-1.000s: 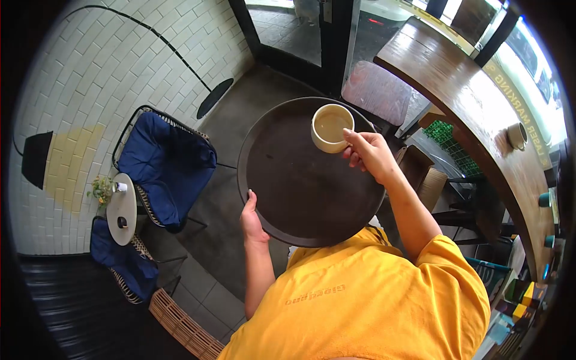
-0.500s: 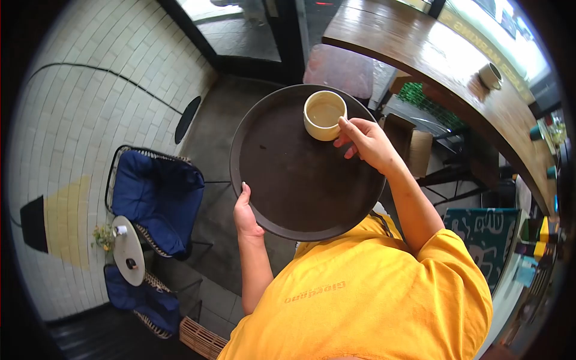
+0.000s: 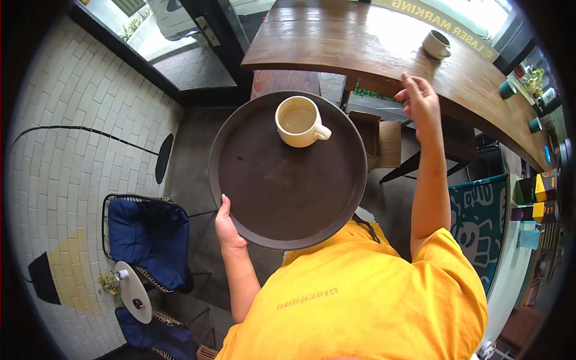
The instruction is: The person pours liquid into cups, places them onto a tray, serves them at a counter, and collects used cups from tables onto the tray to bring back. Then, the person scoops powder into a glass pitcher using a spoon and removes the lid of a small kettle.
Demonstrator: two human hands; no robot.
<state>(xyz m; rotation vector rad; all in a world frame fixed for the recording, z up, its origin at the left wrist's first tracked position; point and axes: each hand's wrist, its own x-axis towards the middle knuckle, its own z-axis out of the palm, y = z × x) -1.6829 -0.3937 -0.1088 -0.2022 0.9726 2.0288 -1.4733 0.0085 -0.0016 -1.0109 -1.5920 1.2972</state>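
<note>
A round dark brown tray (image 3: pixel 282 198) is held level in front of my body. My left hand (image 3: pixel 228 227) grips its left rim, thumb on the edge and the other fingers hidden underneath. Near the tray's far side stands a cream mug (image 3: pixel 302 122), upright, its handle pointing right. My right hand (image 3: pixel 421 103) is in the air to the right of the tray, holding nothing, with its fingers apart. Beyond it, a second mug (image 3: pixel 437 45) rests on the long wooden counter (image 3: pixel 336 39).
Blue cushioned chairs (image 3: pixel 147 240) and a small oval table (image 3: pixel 133 294) with flowers are at the lower left. A glass door (image 3: pixel 186 57) is at the upper left. Below the counter are a cardboard box (image 3: pixel 389 144) and a dark stool. Teal cups (image 3: pixel 507 89) stand at the right.
My right hand has let go of the cream mug and moved right, towards the counter. The view has turned, bringing the counter and second mug nearer the middle. My left hand still holds the tray.
</note>
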